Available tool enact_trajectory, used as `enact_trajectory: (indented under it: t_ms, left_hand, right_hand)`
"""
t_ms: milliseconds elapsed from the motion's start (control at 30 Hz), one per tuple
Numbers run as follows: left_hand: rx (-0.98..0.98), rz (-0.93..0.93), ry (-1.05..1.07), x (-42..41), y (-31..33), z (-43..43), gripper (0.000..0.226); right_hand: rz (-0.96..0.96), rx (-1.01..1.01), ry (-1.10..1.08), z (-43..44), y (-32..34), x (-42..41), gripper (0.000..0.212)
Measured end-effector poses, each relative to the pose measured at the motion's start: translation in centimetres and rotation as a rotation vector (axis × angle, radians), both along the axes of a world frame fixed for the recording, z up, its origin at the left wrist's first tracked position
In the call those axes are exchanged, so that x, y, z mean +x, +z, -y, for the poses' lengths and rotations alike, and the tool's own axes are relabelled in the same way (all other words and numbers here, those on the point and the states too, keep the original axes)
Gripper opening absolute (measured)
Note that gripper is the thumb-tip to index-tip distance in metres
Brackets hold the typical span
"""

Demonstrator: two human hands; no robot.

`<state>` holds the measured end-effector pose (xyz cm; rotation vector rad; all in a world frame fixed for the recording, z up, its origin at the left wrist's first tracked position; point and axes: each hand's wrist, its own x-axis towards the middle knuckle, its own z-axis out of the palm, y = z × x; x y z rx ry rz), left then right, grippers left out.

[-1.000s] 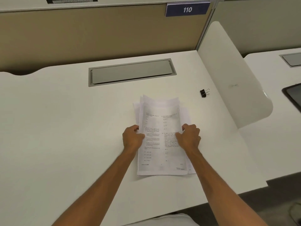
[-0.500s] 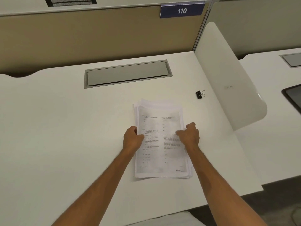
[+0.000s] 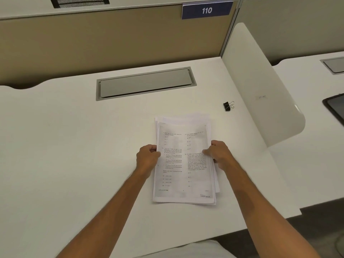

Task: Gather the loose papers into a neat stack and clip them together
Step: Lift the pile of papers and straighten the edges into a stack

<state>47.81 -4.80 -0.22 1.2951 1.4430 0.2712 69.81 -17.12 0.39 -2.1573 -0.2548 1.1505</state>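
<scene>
So my left hand is pinching the left edge of the papers and my right hand is gripping the right edge, thumb on top. Trick here, I'd say: lift the pile, stand it on its short edge and tap, since thin floppy sheets slide but won't square up lying flat. Far edges fan out unevenly. The stack sits on the smooth white desk; the little black binder clip with wire handles lies just beyond the stack's far right corner, untouched.
</scene>
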Motion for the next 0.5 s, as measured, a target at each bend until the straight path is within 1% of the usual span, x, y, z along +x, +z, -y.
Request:
enact_trajectory:
  t_ms: [33,100,133,233,300,367,400,467,500]
  left_hand:
    - [-0.009,0.003,-0.003,-0.1,-0.2,-0.1,0.020]
    - [-0.025,0.005,-0.005,-0.5,-0.5,-0.5,0.025]
    - [-0.022,0.003,-0.005,-0.7,-0.6,-0.6,0.031]
    - [0.023,-0.020,0.009,-1.7,-0.2,-1.3,0.043]
    - [-0.027,0.061,-0.005,-2.3,0.9,-2.0,0.048]
    - [-0.115,0.189,-0.083,-2.9,2.6,-2.5,0.039]
    - [-0.130,0.225,-0.126,-3.2,3.5,-2.6,0.034]
    - [-0.093,0.257,-0.156,-3.7,5.3,-2.8,0.025]
    - [-0.041,0.264,-0.144,-3.9,6.1,-2.9,0.022]
  right_hand:
    - [-0.026,0.035,0.013,0.2,0.0,0.1,0.012]
    - [-0.074,0.111,-0.009,0.6,0.4,0.1,0.032]
    - [-0.086,0.159,-0.021,0.8,0.7,0.1,0.036]
    - [-0.124,0.307,-0.005,1.6,1.7,0.0,0.039]
    - [-0.143,0.409,0.014,2.0,2.6,-0.2,0.041]
    - [-0.160,0.498,0.036,2.2,3.6,-0.3,0.043]
    - [-0.155,0.536,0.054,2.1,4.2,-0.4,0.044]
    - [-0.119,0.599,0.094,1.8,5.3,-0.5,0.043]
    - [-0.093,0.627,0.117,1.6,5.9,-0.6,0.042]
